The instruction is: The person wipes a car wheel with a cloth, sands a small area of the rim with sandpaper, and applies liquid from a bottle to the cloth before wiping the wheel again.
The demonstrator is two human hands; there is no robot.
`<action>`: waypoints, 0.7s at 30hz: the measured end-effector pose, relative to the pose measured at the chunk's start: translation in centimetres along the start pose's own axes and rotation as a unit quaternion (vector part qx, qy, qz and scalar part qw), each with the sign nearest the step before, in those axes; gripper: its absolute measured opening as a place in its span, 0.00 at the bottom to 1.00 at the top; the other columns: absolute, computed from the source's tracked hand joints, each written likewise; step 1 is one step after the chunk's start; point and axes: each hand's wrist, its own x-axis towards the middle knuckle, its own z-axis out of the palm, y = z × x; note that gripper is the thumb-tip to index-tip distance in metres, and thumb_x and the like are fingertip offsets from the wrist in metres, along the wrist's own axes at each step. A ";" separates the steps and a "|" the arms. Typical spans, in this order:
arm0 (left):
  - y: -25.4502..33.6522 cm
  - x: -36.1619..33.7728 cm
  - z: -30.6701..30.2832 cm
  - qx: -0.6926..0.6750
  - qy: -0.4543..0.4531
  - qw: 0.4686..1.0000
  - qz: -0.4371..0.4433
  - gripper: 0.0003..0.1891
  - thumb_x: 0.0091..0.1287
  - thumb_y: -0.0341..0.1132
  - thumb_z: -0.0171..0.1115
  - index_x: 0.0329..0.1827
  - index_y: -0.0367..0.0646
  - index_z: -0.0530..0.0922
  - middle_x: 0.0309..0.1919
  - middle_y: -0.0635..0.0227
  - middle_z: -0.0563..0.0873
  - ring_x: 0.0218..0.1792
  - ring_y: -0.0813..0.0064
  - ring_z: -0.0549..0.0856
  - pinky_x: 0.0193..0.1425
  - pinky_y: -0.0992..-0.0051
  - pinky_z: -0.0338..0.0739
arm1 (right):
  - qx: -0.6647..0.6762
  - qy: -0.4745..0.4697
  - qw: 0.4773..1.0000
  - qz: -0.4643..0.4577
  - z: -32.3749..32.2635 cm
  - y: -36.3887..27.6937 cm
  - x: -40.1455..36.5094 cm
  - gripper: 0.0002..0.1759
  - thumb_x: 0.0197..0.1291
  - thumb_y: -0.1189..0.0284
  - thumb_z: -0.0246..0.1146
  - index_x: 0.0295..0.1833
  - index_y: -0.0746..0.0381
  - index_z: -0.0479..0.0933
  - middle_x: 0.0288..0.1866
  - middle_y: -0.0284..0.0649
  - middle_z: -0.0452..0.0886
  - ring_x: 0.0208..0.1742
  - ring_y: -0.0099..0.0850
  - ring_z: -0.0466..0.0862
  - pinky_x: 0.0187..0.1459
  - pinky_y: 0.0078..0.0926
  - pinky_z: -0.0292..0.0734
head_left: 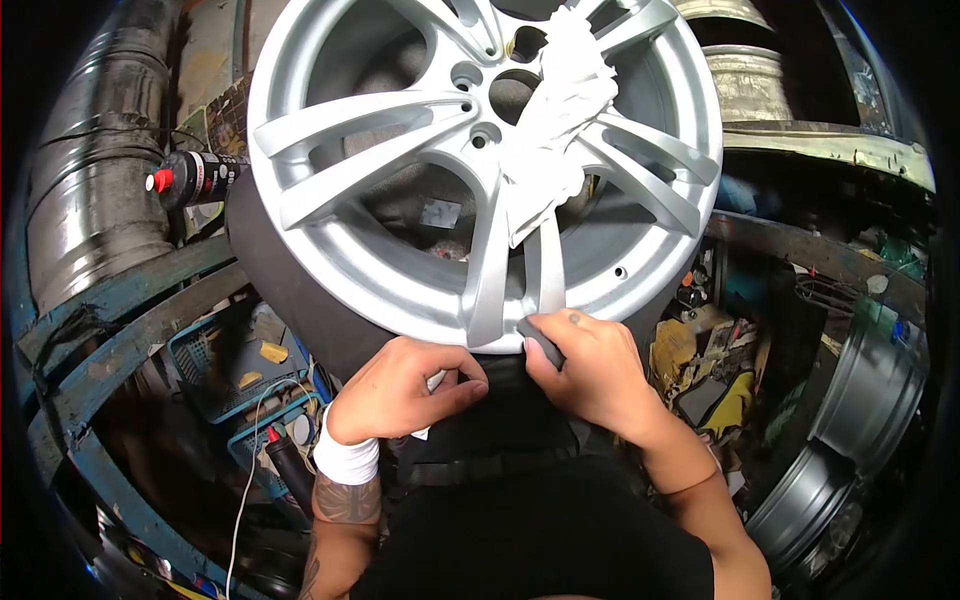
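A silver alloy wheel rim (380,305) lies face up in front of me, its paired spokes spreading from the hub. My right hand (595,370) is closed on a small dark grey pad (540,340), pressed to the rim's near edge beside a spoke. My left hand (410,388) is curled just below the near edge, thumb and fingers together. Something pale shows between those fingers, too little of it to name. A crumpled white cloth (560,120) is draped across the hub and spokes.
A black bottle with a red cap (195,180) lies left of the rim. Blue metal framing (130,270) and a blue plastic basket (215,365) are lower left. Other wheel rims (870,390) stand at right; stacked metal barrels (100,150) stand at left.
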 end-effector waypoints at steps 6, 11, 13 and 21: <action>-1.2 -0.3 0.3 -0.027 -0.032 0.998 -0.037 0.04 0.69 0.30 0.71 0.41 0.40 0.87 0.26 0.66 0.87 0.26 0.73 0.83 0.34 0.73 0.76 | -0.051 -0.110 0.990 0.067 -0.9 -0.8 1.4 0.13 0.68 0.65 0.65 0.33 0.64 0.80 0.25 0.53 0.83 0.31 0.56 0.85 0.34 0.52 0.80; -1.8 0.1 0.8 -0.054 -0.038 0.998 -0.001 0.07 0.71 0.36 0.71 0.39 0.42 0.86 0.19 0.65 0.81 0.19 0.70 0.79 0.28 0.71 0.72 | -0.002 -0.101 0.992 0.072 -0.8 -0.7 1.2 0.14 0.70 0.69 0.65 0.33 0.67 0.78 0.26 0.56 0.79 0.34 0.60 0.81 0.34 0.51 0.73; -2.1 -0.1 1.1 -0.063 -0.041 0.997 0.003 0.08 0.71 0.37 0.71 0.39 0.42 0.86 0.18 0.65 0.80 0.18 0.70 0.78 0.27 0.71 0.72 | -0.030 -0.102 0.993 0.051 -0.1 -0.5 1.3 0.13 0.70 0.69 0.64 0.33 0.65 0.78 0.26 0.54 0.81 0.33 0.59 0.82 0.35 0.53 0.76; -2.9 0.1 1.4 -0.063 -0.039 0.997 0.017 0.08 0.72 0.38 0.71 0.39 0.42 0.85 0.18 0.65 0.79 0.20 0.71 0.75 0.29 0.72 0.72 | -0.037 -0.100 0.994 0.017 -1.2 -0.3 1.6 0.10 0.69 0.70 0.65 0.34 0.64 0.80 0.30 0.51 0.83 0.36 0.57 0.84 0.36 0.51 0.77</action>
